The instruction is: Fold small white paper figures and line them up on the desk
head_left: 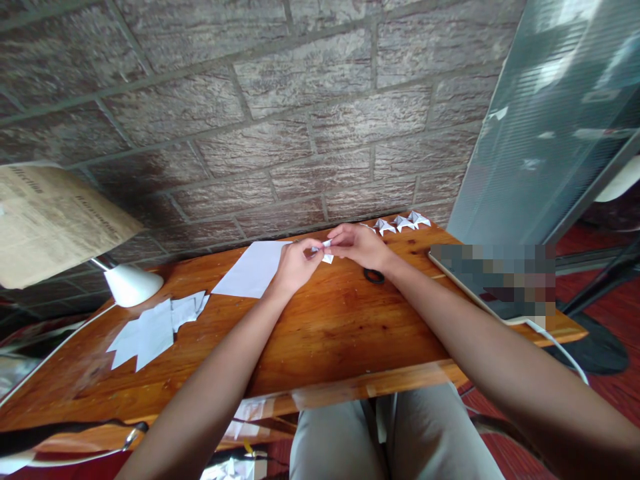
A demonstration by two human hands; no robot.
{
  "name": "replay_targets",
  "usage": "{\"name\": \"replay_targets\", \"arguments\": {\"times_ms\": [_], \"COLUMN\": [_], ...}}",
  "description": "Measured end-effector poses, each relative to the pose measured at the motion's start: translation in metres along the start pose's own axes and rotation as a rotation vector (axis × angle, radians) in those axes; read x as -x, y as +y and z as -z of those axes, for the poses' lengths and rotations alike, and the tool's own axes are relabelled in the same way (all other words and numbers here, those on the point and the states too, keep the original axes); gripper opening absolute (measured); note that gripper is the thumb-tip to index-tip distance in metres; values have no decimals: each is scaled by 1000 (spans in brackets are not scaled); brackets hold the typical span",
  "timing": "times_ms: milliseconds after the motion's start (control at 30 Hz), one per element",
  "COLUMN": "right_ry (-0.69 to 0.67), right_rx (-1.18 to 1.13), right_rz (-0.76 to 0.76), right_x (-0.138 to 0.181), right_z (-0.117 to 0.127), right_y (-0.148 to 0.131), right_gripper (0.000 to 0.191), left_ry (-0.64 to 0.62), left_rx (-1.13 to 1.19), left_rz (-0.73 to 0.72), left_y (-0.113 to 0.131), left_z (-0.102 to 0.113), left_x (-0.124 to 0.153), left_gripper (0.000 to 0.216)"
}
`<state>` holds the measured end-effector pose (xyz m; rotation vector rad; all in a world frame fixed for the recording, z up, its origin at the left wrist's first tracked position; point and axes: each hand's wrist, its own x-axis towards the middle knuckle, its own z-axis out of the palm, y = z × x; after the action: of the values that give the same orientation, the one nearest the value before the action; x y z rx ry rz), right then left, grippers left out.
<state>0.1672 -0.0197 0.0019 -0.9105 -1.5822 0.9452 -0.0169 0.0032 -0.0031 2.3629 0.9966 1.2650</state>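
Both of my hands meet over the far middle of the wooden table (320, 333). My left hand (295, 263) and my right hand (357, 243) pinch a small folded piece of white paper (326, 252) between their fingertips, just above the tabletop. A flat white sheet (250, 268) lies right beside my left hand. Three small folded paper shapes (400, 223) stand in a row at the far edge, behind my right hand. A small black ring (373, 275) lies under my right wrist.
Several cut white paper pieces (153, 328) lie at the left. A white lamp base (131, 283) and a cable stand further left. A tablet (493, 280) with a white cable rests at the right edge. A brick wall backs the table; a glass panel stands right.
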Motion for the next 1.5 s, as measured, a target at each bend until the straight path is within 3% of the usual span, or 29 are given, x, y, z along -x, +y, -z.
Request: {"name": "replay_targets", "arguments": {"times_ms": [267,500,967,1500], "right_ry": [-67,-7,73,84], "right_rx": [-42,18,-1,-212], "right_rz": [-29,-67,-37,-119], "right_x": [4,3,0,1], "right_z": [1,4,-6,-6], "right_y": [-15,-11,5,-4], "right_gripper": [39,35,29,33], "left_ry": [28,8,8,8], "left_rx": [54,199,117,325], "left_rz": [48,77,44,104], "left_y": [0,-5,1,2], "left_z": [0,-6,-4,-7], "left_x": [0,1,2,1], "left_gripper": [15,19,17,21]}}
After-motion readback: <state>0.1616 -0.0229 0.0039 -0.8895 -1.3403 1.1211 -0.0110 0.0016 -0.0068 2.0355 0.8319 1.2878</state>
